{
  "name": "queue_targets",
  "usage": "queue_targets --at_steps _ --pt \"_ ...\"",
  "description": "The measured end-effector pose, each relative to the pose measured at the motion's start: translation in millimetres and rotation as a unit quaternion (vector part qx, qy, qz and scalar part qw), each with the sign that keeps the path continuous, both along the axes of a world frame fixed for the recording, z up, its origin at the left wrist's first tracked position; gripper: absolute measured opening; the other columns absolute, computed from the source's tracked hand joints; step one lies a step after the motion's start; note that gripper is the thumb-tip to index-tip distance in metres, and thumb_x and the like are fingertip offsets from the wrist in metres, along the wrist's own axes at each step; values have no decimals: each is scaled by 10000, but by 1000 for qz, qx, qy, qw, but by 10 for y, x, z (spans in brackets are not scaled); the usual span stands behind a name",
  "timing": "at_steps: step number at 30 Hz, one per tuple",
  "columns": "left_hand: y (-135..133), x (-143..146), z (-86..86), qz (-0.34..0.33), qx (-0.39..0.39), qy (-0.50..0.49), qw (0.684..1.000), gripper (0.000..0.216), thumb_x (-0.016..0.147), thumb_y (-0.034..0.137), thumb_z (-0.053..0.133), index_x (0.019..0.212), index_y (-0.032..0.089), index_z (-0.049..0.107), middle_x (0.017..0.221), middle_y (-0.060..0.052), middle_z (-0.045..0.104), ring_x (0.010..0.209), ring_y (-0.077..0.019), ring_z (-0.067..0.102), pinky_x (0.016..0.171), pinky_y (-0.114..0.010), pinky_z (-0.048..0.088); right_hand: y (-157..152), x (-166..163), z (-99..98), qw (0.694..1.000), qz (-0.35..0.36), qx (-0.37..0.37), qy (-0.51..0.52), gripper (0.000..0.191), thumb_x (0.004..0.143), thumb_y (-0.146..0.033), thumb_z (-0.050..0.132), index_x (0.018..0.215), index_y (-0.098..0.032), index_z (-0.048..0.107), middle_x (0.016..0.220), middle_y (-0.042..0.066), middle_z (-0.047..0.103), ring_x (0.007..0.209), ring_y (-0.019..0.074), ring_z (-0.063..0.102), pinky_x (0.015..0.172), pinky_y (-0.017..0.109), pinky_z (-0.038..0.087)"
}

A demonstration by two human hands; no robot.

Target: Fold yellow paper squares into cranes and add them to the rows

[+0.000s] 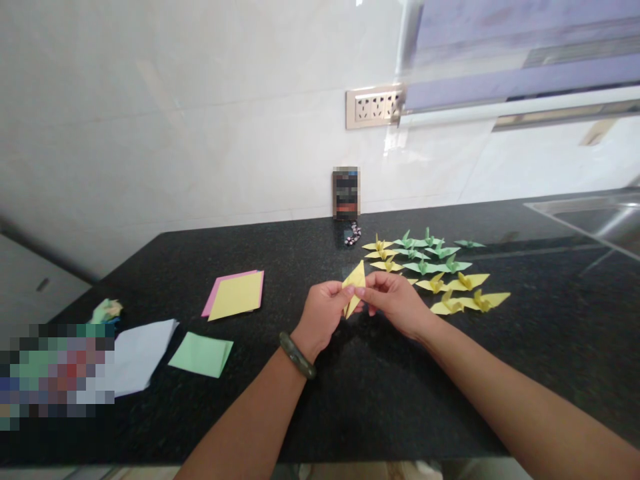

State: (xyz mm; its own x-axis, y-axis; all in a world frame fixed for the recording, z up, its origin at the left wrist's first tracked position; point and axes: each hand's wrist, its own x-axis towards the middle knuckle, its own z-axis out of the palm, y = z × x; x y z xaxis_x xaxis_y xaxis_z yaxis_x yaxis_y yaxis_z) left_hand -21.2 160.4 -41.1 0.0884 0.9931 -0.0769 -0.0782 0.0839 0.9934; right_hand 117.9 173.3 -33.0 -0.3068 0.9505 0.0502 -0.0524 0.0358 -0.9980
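A folded yellow origami paper (355,283), narrow and diamond-like, is held above the dark countertop between both hands. My left hand (323,310) pinches its left side, thumb on top, with a dark green bangle (297,355) round the wrist. On the other side, my right hand (395,301) grips the paper, its thumb meeting the left thumb near the middle. Just beyond the right hand stand finished paper cranes in rows: several yellow cranes (484,301) and several green cranes (424,265). Part of one yellow crane is hidden behind the right hand.
Left of my hands lie yellow paper squares (237,297) over pink ones, a folded green sheet (203,354) and white papers (143,353). A phone-like object (346,193) leans on the wall, with a beaded strap (353,235). A sink (600,217) is at far right.
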Motion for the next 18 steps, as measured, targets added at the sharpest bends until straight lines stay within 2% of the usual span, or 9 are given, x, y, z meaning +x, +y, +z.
queue_targets --at_steps 4,7,9,11,15,18 --pt "17 11 -45 24 37 44 998 279 695 394 620 650 119 645 572 -21 613 508 -107 517 500 -220 386 30 33 -13 996 -50 35 -68 249 666 -351 658 567 -170 517 485 -31 544 411 72 417 427 209 321" --pt "33 27 -76 127 89 73 985 254 646 342 680 777 125 659 676 -38 653 622 -138 576 599 -246 446 63 65 -30 983 -109 77 -124 213 687 -314 613 566 -185 495 461 -46 476 421 86 401 435 223 311" --pt "32 38 -80 161 117 93 975 245 646 322 685 797 130 668 732 -56 671 675 -153 595 658 -268 462 69 70 -40 965 -153 131 -171 203 685 -289 598 548 -189 487 488 -35 476 460 100 417 465 235 325" --pt "15 51 -60 123 131 88 980 226 687 313 649 823 137 687 800 -71 689 732 -167 612 708 -284 466 60 59 -51 942 -174 192 -212 193 685 -268 589 538 -191 491 526 -20 486 502 112 438 492 242 335" --pt "-24 68 15 -5 125 12 992 222 747 274 586 887 136 690 859 -61 692 838 -183 608 789 -294 449 26 28 -79 918 -139 280 -245 106 721 -239 567 628 -197 537 634 10 516 593 135 485 525 246 374" --pt "-18 62 30 -14 77 -69 995 209 750 276 589 845 113 678 787 -55 677 732 -147 597 723 -271 453 2 27 -79 907 -102 323 -250 29 735 -225 576 734 -196 574 722 36 534 689 161 508 567 260 417"
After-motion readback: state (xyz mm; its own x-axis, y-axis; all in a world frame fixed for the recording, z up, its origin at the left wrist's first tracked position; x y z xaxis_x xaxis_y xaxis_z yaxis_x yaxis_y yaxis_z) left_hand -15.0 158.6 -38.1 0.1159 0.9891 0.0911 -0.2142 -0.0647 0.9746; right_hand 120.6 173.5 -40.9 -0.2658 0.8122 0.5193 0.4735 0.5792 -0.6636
